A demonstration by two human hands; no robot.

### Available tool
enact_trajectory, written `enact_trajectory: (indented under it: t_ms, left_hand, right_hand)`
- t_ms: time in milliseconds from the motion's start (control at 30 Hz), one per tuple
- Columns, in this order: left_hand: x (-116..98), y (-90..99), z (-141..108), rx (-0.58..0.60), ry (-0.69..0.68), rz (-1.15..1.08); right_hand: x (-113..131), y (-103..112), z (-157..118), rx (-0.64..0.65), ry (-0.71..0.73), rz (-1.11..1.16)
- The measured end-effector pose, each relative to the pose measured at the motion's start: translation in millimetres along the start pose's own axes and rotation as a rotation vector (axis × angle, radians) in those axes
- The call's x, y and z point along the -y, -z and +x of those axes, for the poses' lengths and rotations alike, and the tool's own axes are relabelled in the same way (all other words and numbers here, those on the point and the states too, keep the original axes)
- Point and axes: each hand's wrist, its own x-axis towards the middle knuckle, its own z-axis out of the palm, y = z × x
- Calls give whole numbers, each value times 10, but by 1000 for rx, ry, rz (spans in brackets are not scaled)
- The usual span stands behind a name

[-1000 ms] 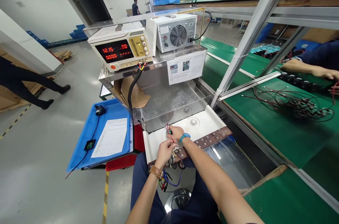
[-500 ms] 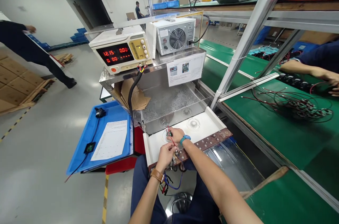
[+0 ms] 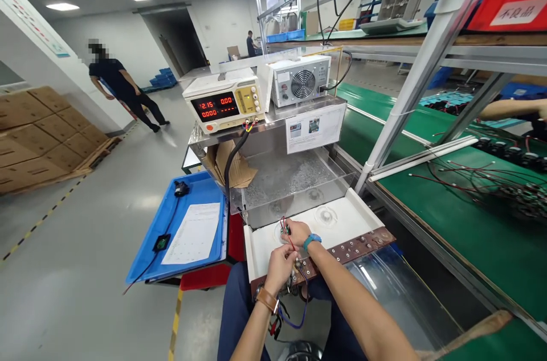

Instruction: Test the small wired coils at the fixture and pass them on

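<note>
Over the white tray (image 3: pixel 363 210), my right hand (image 3: pixel 298 232) has its fingers closed on a small green circuit board (image 3: pixel 286 230) with thin red wires. My left hand (image 3: pixel 281 264), just nearer to me, pinches the end of a red wire (image 3: pixel 290 242) above the brown terminal strip (image 3: pixel 361 244). The strip runs along the tray's front edge and has rows of metal studs. Dark and blue cables hang below it. Round clear fixtures (image 3: pixel 326 216) sit in the tray. Behind it, a power supply (image 3: pixel 222 102) shows red digits.
A blue bin (image 3: pixel 143 255) at the left holds paper and a cabled part. A slanted metal post (image 3: pixel 401 99) rises at the right beside the green bench (image 3: pixel 431 196) with wire bundles. One person (image 3: pixel 117 82) stands far left; another's arm reaches in at the right.
The camera view has shifted, so the scene sits lower and further right. The person at the left has moved further away. My hands keep nearly the same pose on the board and wire.
</note>
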Motion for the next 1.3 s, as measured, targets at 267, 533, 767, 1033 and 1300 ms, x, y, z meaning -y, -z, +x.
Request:
enact_trajectory:
  t_ms: [267, 533, 767, 1033, 1300]
  left_hand:
    - [16, 8, 4, 2, -6, 26]
    - [20, -7, 11, 8, -12, 51]
    - [36, -7, 10, 18, -11, 82]
    - [-41, -8, -28, 14, 10, 90]
    - [-88, -4, -46, 5, 19, 92]
  right_hand:
    - [-34, -25, 13, -10, 6, 2]
    - [-21, 26, -8, 4, 2, 5]
    - [-23, 40, -8, 17, 4, 7]
    - [5, 35, -17, 6, 2, 2]
    - [21, 33, -20, 2, -4, -6]
